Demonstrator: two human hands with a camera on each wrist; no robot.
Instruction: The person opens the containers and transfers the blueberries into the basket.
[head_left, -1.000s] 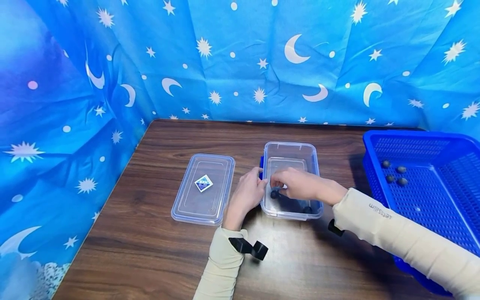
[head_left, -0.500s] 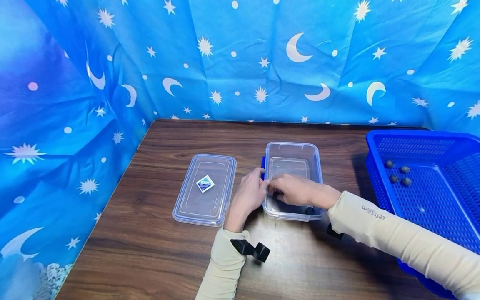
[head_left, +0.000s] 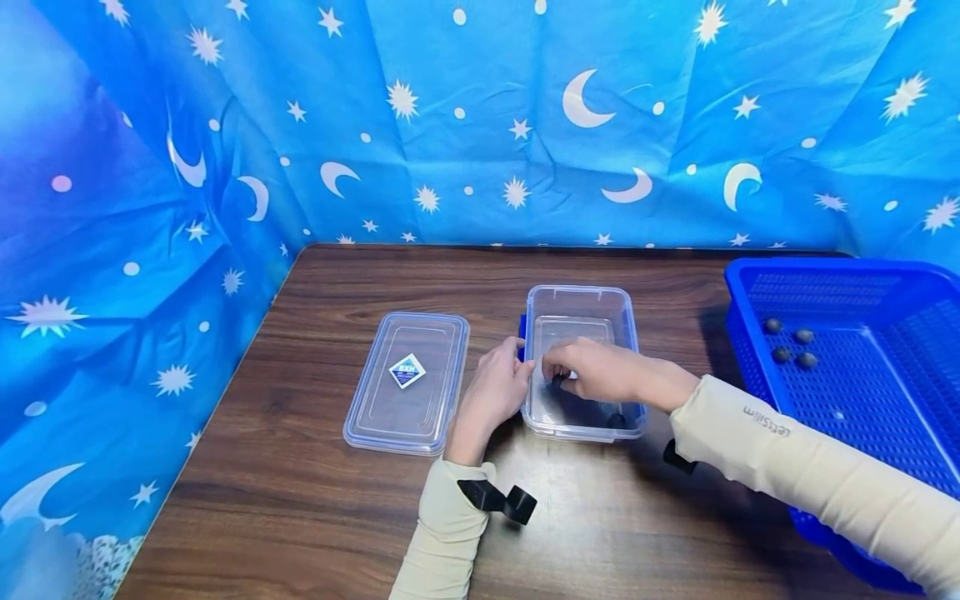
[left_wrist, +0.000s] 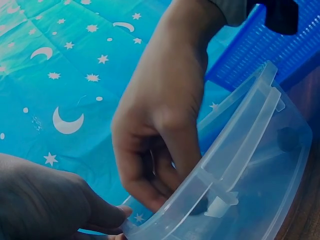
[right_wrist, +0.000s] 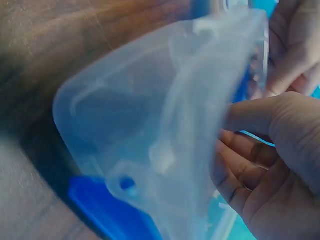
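Note:
In the head view a clear plastic box (head_left: 581, 304) with a blue latch on its left side stands lidless on the table. My left hand (head_left: 497, 385) grips its left rim; the left wrist view shows thumb and fingers pinching the box edge (left_wrist: 172, 212). My right hand (head_left: 596, 372) reaches down inside, fingers curled, pinching a small dark ball (head_left: 557, 380) at the fingertips. Another dark ball (head_left: 616, 421) lies in the near right corner of the box. In the right wrist view the cloudy box wall (right_wrist: 135, 110) hides the right fingertips.
Left of the box lies its clear lid (head_left: 405, 408) with a diamond sticker. A blue perforated basket (head_left: 832, 408) on the right holds several dark round balls (head_left: 804, 336). A blue star-and-moon cloth (head_left: 487, 150) hangs behind the wooden table (head_left: 285, 500).
My right hand has dipped leftward to the box's left wall, then come back slightly right with the dark ball at its fingertips. The left hand stays on the rim.

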